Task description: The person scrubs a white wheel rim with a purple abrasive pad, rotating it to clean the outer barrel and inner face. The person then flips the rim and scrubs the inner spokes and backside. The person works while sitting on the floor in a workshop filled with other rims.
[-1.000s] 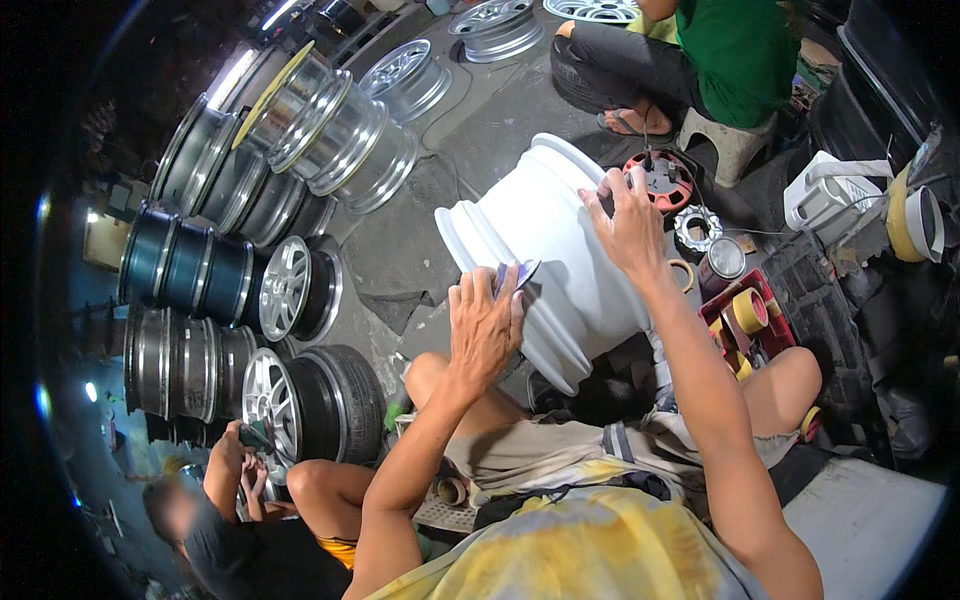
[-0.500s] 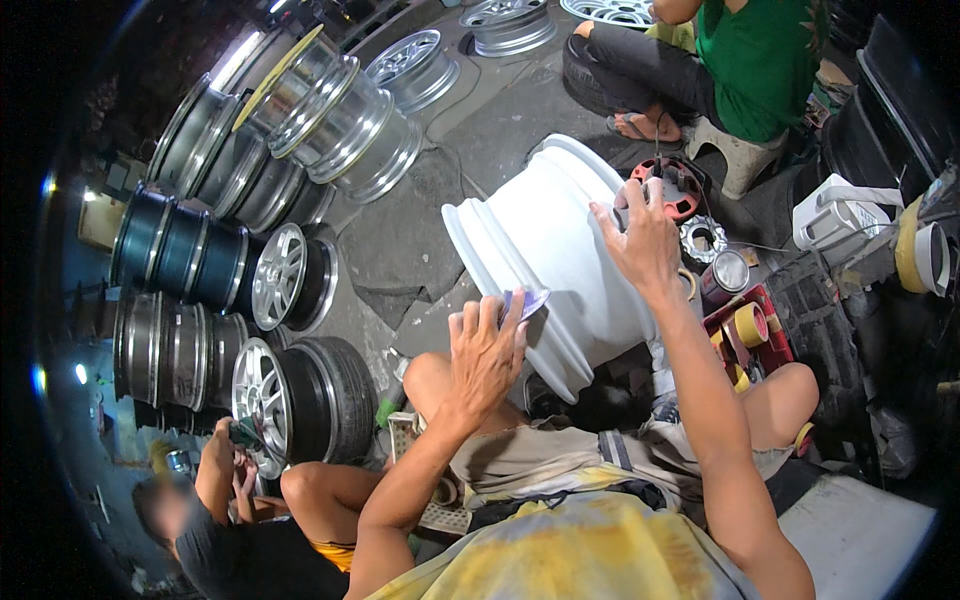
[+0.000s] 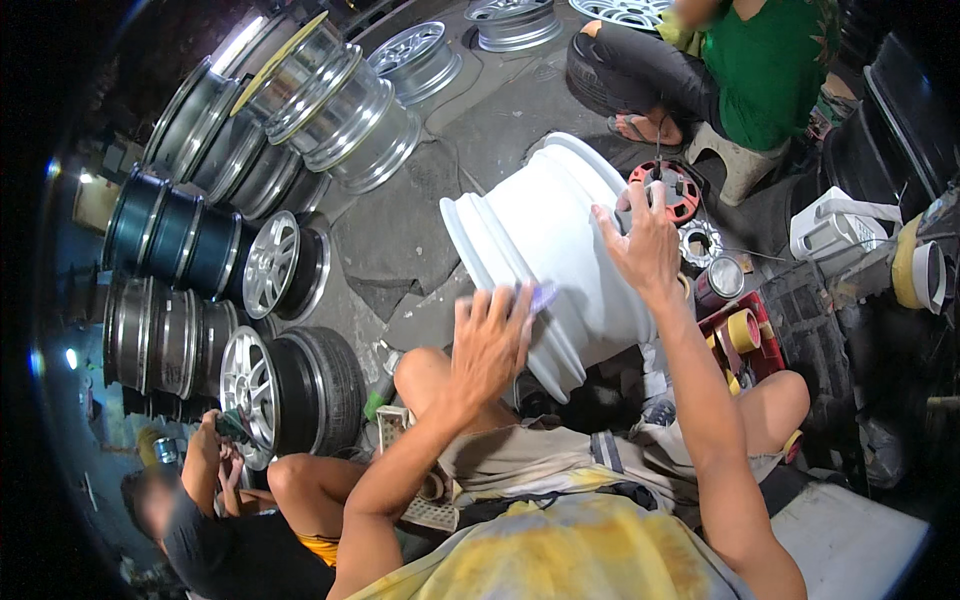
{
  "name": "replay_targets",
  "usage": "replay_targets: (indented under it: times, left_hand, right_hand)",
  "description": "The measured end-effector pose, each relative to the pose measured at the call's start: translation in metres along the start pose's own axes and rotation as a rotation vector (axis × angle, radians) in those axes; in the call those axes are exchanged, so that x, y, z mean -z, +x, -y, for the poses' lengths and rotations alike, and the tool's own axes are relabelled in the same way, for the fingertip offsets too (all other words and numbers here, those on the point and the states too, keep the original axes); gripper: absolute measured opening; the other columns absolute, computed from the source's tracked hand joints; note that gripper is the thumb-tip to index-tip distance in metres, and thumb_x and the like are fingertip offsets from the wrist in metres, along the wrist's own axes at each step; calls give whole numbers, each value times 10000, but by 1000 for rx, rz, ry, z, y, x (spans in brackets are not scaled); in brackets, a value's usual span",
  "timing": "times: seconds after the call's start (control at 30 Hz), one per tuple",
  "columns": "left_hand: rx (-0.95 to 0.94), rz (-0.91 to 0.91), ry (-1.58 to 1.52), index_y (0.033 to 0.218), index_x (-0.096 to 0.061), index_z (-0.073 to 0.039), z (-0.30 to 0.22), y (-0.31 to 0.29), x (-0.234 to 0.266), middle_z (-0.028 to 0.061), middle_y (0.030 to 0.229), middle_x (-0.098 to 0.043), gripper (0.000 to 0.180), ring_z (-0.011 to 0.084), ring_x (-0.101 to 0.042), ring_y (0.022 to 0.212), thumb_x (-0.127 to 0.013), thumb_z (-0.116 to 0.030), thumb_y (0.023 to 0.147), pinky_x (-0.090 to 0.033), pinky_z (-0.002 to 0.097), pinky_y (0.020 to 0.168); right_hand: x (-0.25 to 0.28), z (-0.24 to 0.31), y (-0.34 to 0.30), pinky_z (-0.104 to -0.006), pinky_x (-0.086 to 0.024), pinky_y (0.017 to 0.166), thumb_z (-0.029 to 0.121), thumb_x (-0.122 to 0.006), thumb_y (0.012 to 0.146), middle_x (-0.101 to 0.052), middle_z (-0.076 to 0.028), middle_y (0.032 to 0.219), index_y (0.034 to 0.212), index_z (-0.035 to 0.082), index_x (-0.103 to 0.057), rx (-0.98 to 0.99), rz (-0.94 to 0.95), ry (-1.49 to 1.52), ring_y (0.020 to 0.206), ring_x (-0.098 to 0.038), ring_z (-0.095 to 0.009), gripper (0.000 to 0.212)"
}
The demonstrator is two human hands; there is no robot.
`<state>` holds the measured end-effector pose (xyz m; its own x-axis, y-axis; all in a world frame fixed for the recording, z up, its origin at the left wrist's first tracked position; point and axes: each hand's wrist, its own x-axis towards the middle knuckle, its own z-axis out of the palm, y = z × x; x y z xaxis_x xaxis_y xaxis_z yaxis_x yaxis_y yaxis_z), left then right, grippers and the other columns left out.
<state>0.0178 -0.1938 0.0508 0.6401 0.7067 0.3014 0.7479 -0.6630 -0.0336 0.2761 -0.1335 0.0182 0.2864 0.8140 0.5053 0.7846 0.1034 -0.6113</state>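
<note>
Left fingers (image 3: 521,312) hold purple sheet (image 3: 544,296) at white barrel (image 3: 555,220), right fingers (image 3: 608,226) spread over barrel; best press lightly, evenly.

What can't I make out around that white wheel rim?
All in the head view:
- Purple pad: blurred, partly hidden by the left hand.
- White wheel rim: underside hidden by its own body.
- Red tray: left part hidden behind the right forearm.
- Person in green: partly cut off by the upper edge.
</note>
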Motion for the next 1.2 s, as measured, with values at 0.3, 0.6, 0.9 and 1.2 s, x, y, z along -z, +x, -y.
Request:
replay_targets:
  times: [0.3, 0.6, 0.9, 1.2]
  left_hand:
    - [20, -33, -32, 1386, -590, -56, 7, 11, 1, 103, 1098, -536, 435, 280, -493, 980, -600, -208, 978, -386, 436, 847]
    - [-42, 29, -2, 1399, -592, -59, 2, -5, 16, 95, 1120, -546, 484, 276, -495, 986, -637, -229, 948, -387, 432, 855]
    - [10, 72, -35, 1414, -569, -37, -5, -15, 17, 107, 1148, -549, 477, 283, -500, 999, -597, -220, 975, -392, 444, 874]
    - [-9, 33, -19, 1419, -574, -63, -8, -14, 10, 89, 1152, -549, 493, 274, -498, 1009, -622, -233, 959, -388, 442, 881]
  right_hand:
    - [4, 2, -3, -535, -494, 644, 330, -743, 907, -511, -165, 988, 999, 63, -523, -4, -4, 3, 754, -646, -426, 358]
    - [8, 0, -11, -519, -523, 627, 351, -732, 897, -498, -154, 1021, 985, 67, -523, -13, -2, -3, 730, -652, -398, 363]
    - [9, 2, -13, -527, -519, 614, 342, -734, 891, -498, -153, 1019, 998, 75, -517, -24, 2, -6, 729, -659, -409, 360]
    - [12, 0, -20, -523, -523, 602, 346, -732, 887, -498, -150, 1000, 992, 74, -512, -24, -19, -30, 702, -653, -412, 365]
